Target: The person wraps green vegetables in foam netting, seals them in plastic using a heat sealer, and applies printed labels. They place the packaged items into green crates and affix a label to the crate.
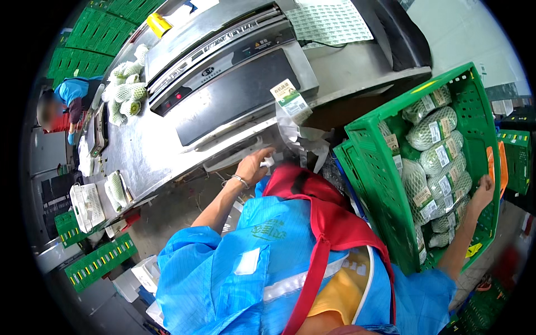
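My left hand (252, 166) is by the front edge of the steel table (161, 165), a bracelet on its wrist. Something small and white shows at its fingers; whether it is held or wrapped around a finger is unclear. My right hand (483, 192) reaches into the green plastic crate (368, 176), close to its right wall, fingers curled. Whether it grips anything cannot be made out. Inside the crate lie several labelled vegetable packs (435, 157) in white foam nets. A printed label (291, 100) stands at the table's edge, above crumpled white backing strip (307, 142).
A film-wrapping machine (234, 88) with a dark plate and a lit red light sits on the table. Netted green vegetables (125, 92) are piled left of it. Sheets of labels (331, 21) lie behind. Another person (73, 92) works at far left. A white basket (87, 207) stands lower left.
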Demonstrator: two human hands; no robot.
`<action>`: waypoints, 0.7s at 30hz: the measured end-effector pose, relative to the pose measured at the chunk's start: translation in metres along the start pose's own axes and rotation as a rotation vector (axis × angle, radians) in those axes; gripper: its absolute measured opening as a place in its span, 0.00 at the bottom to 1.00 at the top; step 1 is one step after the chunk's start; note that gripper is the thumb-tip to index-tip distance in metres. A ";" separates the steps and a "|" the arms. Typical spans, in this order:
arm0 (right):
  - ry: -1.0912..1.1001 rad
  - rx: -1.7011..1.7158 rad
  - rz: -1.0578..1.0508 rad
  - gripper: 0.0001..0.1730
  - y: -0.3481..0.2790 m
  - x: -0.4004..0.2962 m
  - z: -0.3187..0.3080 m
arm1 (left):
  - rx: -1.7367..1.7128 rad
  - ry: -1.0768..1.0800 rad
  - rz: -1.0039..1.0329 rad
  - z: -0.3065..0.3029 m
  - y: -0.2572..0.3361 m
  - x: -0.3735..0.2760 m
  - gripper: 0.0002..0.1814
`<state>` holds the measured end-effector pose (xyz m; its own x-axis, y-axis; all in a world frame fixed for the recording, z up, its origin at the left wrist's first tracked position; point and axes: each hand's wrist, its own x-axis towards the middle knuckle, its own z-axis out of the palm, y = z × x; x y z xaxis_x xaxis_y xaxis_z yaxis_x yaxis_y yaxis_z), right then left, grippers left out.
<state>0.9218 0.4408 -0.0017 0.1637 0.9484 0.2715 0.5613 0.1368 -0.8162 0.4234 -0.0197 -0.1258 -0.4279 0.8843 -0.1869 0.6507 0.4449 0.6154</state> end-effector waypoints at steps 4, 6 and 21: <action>-0.276 0.276 -0.090 0.13 -0.126 -0.028 0.058 | -0.462 0.234 -0.091 -0.036 0.055 0.060 0.21; -0.482 0.370 -0.168 0.12 -0.196 -0.057 0.097 | -0.772 0.296 -0.191 -0.038 0.058 0.082 0.23; -0.907 -0.284 0.291 0.17 -0.244 -0.030 0.394 | -1.189 -0.367 -0.263 -0.090 0.023 0.069 0.15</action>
<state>0.4605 0.4917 -0.0112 -0.2903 0.8102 -0.5092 0.7905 -0.0968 -0.6048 0.3523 0.0391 -0.0561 -0.1365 0.8607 -0.4904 -0.4698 0.3796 0.7970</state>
